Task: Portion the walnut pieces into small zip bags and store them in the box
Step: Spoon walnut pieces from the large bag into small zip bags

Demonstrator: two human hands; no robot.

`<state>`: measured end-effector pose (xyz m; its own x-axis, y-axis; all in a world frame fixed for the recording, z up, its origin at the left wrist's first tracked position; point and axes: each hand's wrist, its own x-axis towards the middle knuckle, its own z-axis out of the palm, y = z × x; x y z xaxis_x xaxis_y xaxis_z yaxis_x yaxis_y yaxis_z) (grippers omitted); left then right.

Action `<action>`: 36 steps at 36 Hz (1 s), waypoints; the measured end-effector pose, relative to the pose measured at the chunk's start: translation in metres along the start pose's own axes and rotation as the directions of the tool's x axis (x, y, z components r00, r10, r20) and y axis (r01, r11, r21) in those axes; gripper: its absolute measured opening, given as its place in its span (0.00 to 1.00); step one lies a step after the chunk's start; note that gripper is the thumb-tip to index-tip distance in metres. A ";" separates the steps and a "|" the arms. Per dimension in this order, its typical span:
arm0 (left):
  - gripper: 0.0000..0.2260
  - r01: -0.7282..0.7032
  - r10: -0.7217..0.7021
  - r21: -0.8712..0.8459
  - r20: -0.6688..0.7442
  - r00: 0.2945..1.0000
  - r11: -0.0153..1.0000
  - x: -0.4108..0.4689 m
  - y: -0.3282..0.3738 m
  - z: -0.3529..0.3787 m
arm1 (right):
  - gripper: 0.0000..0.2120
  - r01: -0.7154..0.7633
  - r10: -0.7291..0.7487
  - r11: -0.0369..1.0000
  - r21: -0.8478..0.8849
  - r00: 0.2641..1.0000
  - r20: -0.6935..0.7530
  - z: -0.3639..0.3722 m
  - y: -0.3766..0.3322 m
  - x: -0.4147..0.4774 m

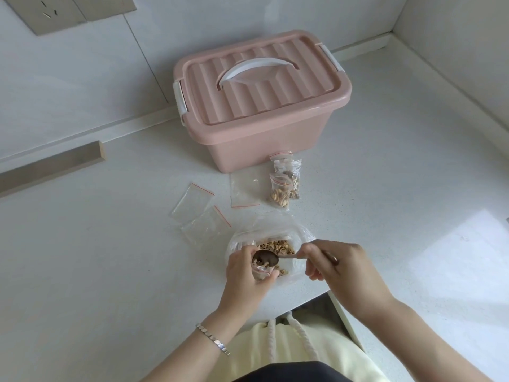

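Counter (110,257), white, seen from the head camera.

- Box (264,139): 1, pink, at the back of the counter near the wall. Lid (261,86) on; 1 white handle (256,68) lying flat in the lid; 2 white latches, one at the left end (180,99) and one at the right end (332,55).
- Filled bags (283,186): a small overlapping pile just in front of the box's right corner. 2 red zip lines are plainly visible; a third bag may lie behind them, but the count is not certain.
- Empty bags: 3, flat on the counter. One lies just left of the filled pile (245,193), the other two further left (192,201) and (206,224), the last overlapping the edge of the one before it.
- Clear container (300,235): 1, at the near edge of the counter, with loose walnut pieces (275,245) in it.
- Left hand (248,274): fingers and thumb curled round 1 small zip bag (261,272), holding it over the container with its mouth up.
- Right hand (338,268): fingers pinching the handle of 1 spoon (265,257). The dark bowl sits at the bag's mouth, with walnut pieces at its lower edge.
- Bracelet (213,339): 1, silver, on the left wrist.
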<state>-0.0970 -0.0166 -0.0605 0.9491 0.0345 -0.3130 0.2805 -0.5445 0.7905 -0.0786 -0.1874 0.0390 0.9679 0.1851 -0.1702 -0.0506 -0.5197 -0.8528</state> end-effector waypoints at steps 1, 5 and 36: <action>0.19 0.002 -0.002 -0.022 -0.006 1.000 1.000 0.000 -0.001 0.000 | 0.23 0.046 -0.046 0.999 -0.017 0.999 -0.008 -0.001 0.000 -0.001; 0.21 -0.034 0.033 -0.056 -0.025 0.999 0.998 -0.002 -0.002 -0.002 | 0.24 0.125 -0.128 0.992 -0.031 0.989 -0.080 -0.008 0.001 -0.003; 0.17 -0.278 0.224 -0.227 -0.239 0.945 0.933 -0.009 0.004 -0.031 | 0.16 -0.107 0.146 0.983 0.146 0.947 -0.287 -0.012 0.027 -0.014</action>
<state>-0.1000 0.0067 -0.0380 0.9938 0.1108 0.0068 0.0300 -0.3271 0.9445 -0.0907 -0.2143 0.0246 0.9797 -0.1398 -0.1437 -0.1893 -0.4087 -0.8928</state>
